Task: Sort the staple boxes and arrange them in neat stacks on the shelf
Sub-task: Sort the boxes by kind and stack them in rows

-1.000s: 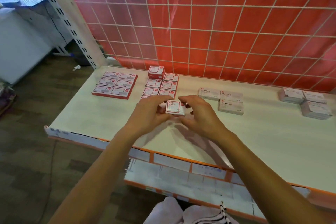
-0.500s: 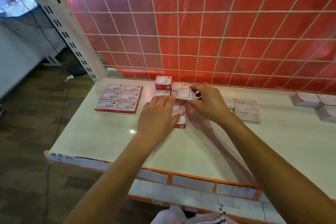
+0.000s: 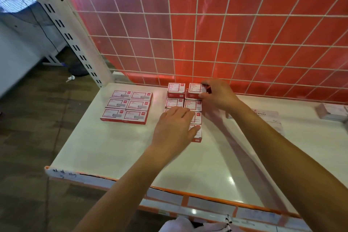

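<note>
On the white shelf (image 3: 113,149) small red-and-white staple boxes lie in two columns at the middle back. My right hand (image 3: 218,96) pinches one red-and-white box (image 3: 194,88) on top of the rear right stack, next to a second raised stack (image 3: 176,89). My left hand (image 3: 175,126) lies flat, fingers straight, on the front boxes of that group (image 3: 196,132), covering some of them. A flat block of several wider red-and-white boxes (image 3: 127,106) sits to the left.
Pale grey staple boxes (image 3: 267,116) lie right of my right arm, more of them (image 3: 332,111) at the far right edge. A white wire grid over a red panel (image 3: 207,34) backs the shelf. A slotted white upright (image 3: 75,39) stands at the back left.
My right hand carried the box from above the middle of the group to the rear right stack. My left hand stayed flat on the front boxes. The camera moved closer.
</note>
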`<state>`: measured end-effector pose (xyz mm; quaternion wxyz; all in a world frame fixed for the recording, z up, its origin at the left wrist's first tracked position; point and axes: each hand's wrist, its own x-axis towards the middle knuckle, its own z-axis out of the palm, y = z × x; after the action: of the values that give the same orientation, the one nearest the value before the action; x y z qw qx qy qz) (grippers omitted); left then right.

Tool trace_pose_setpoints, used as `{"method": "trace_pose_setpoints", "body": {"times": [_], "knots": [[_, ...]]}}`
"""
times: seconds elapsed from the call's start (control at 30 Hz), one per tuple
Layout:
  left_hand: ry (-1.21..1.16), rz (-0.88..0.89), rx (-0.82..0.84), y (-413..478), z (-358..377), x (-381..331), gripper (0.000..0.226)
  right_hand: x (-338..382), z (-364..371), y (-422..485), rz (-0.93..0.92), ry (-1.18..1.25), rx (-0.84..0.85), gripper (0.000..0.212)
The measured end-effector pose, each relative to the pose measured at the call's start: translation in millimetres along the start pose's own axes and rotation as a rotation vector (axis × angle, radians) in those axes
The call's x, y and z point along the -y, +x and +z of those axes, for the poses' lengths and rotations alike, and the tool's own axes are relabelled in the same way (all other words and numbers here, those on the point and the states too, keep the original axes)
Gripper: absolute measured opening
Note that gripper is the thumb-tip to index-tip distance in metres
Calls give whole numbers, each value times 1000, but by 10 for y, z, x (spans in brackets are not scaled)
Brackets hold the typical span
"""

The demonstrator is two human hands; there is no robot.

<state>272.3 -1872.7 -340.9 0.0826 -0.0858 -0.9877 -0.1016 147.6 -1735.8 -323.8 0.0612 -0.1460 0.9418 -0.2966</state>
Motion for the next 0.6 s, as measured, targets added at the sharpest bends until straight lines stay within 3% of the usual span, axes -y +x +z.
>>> {"method": "trace_pose_setpoints", "body": {"times": [0.6], "knots": [[-34, 20, 54, 96, 17, -46, 44, 29, 53, -5, -20, -39, 18, 30]]}}
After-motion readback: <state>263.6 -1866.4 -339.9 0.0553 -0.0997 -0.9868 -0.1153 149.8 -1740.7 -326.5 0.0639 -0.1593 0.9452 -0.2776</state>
